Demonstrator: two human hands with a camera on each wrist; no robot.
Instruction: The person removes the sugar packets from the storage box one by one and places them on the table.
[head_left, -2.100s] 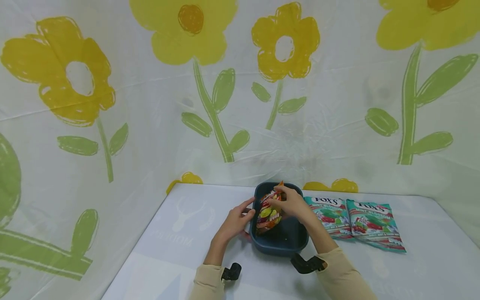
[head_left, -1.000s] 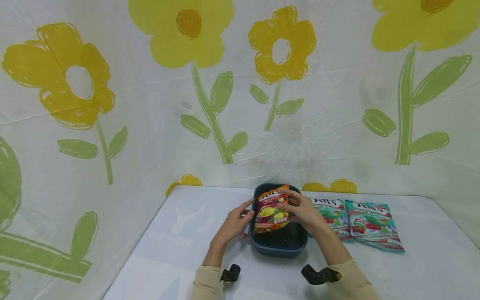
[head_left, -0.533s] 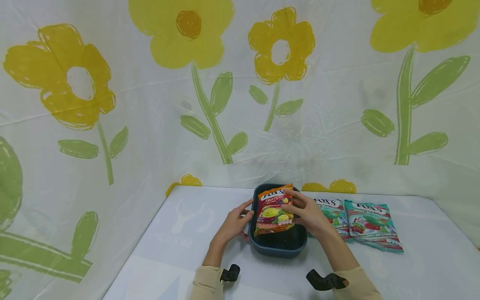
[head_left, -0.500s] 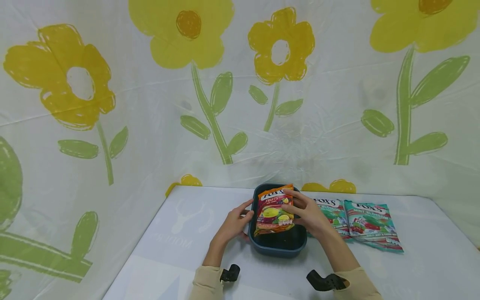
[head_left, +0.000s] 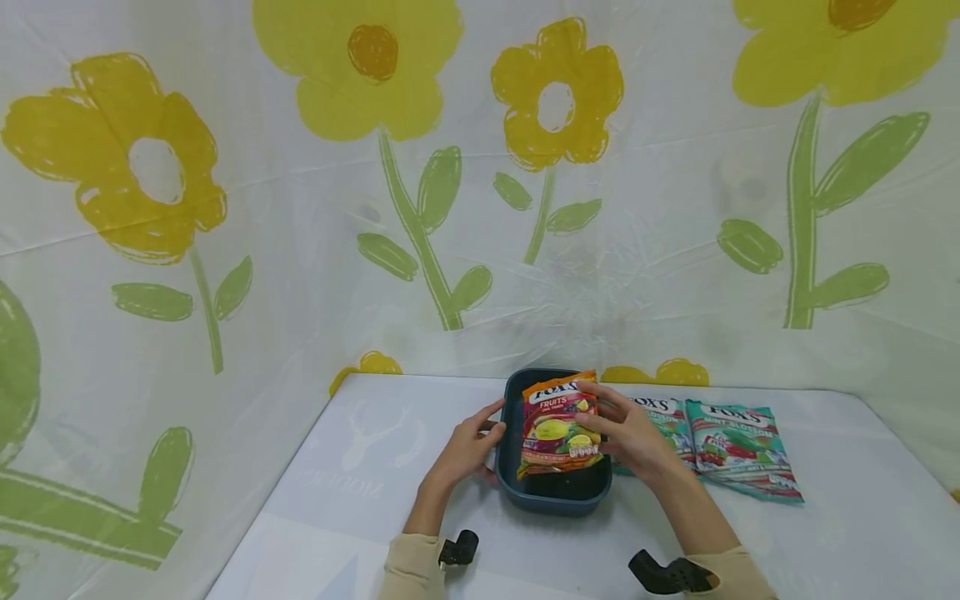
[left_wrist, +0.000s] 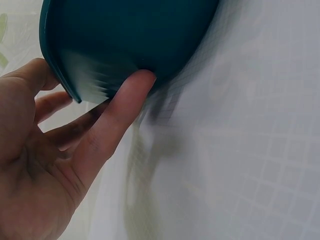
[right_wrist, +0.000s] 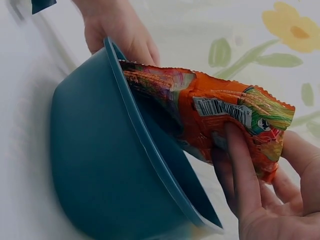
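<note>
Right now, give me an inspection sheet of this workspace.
Surface: white table, faint printed marks.
Job's things: orange Fox's Fruits candy bag tilted, lower end inside dark teal plastic tub.
Clutter: two teal Fox's mint candy bags flat, right of tub.
Grippers: left hand rests against the tub's left wall, fingers fairly straight; right hand grips the orange bag.
Cables: nothing seen.
Surroundings: white sheeting printed with yellow flowers behind and at the sides.

Backdrop is a crinkly white plastic sheet (head_left: 660,250) printed with big yellow flowers (head_left: 557,92) and green stems, wrapping around a white table (head_left: 360,467). Soft, even lighting, barely any shadows.
</note>
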